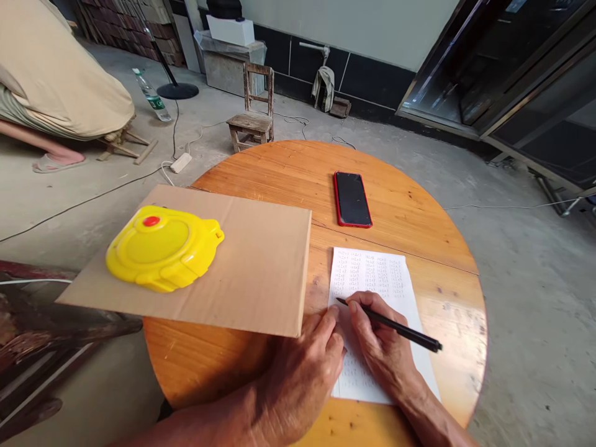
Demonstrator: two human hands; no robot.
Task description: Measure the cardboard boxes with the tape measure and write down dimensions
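Observation:
A white sheet of paper [372, 279] printed with rows of small figures lies on the round wooden table [419, 211]. My right hand [379, 338] is closed around a black pen [395, 326], whose tip touches the sheet near its left edge. My left hand [305, 366] rests palm down at the sheet's left edge, fingers lying flat and together, just below a cardboard sheet [261, 267].
A yellow plastic lidded object [162, 248] with a red button sits on the cardboard, which overhangs the table's left side. A red-cased phone [352, 198] lies face up farther back. Beyond stand a small wooden chair [254, 118], a water bottle [151, 96] and cables; a seated person's leg [41, 146] shows at far left.

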